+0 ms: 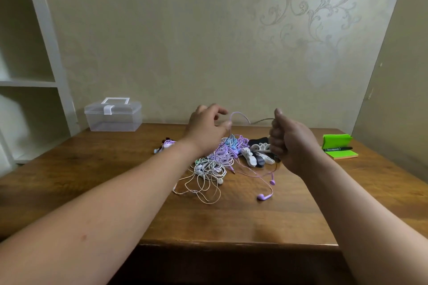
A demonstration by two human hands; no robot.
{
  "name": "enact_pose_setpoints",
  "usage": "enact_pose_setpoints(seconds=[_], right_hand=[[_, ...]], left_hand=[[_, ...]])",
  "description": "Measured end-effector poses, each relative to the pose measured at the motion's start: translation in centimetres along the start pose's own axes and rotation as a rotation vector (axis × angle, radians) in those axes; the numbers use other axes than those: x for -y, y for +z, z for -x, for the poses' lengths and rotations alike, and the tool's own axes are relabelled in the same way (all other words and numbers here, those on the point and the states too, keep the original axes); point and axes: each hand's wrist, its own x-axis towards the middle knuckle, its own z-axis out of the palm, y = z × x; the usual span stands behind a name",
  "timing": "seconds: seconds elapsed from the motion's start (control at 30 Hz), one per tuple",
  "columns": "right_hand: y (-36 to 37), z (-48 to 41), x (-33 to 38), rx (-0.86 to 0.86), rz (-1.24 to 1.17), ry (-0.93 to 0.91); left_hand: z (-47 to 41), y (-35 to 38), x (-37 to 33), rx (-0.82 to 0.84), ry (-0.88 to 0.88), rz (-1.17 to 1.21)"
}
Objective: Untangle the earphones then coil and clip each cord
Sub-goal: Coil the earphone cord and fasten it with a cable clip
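A tangle of white, purple and blue earphone cords (pixel 215 159) lies in the middle of the wooden table (pixel 97 169). Two purple earbuds (pixel 264 196) trail out toward the front right. A purple cord (pixel 239 114) arches in the air between my hands. My left hand (pixel 206 127) pinches one end of that arch between thumb and forefinger, above the pile. My right hand (pixel 287 139) is curled in a fist around the other end. Black and white cord clips (pixel 257 152) lie just behind and right of the pile. A coiled purple earphone (pixel 165 144) rests left of it.
A clear plastic box (pixel 113 114) with a white latch stands at the back left against the wall. Green sticky notes (pixel 340 149) with a black marker (pixel 338 148) on them sit at the right edge. White shelving (pixel 30 62) rises at the far left.
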Motion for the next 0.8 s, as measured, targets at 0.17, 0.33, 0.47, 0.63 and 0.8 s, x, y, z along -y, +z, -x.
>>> enact_pose_setpoints(seconds=[0.17,0.33,0.47,0.63,0.8], right_hand=[[3.7,1.3,1.1,0.202,-0.072,0.027],[4.3,2.2,2.4,0.128,0.144,-0.064],[3.2,3.1,2.4,-0.055,0.589,-0.400],[4.0,3.6,2.3,0.391,0.732,-0.331],[1.3,4.0,0.2,0.347,0.757,-0.164]], left_hand=[[3.4,1.6,-3.3,-0.009,-0.129,0.331],[4.2,0.9,-5.4,0.329,-0.211,0.668],[4.4,-1.4,-5.2,0.420,-0.202,0.661],[4.7,-3.6,-6.7,0.473,-0.158,0.519],[6.6,-4.8,-4.6,0.340,-0.258,0.596]])
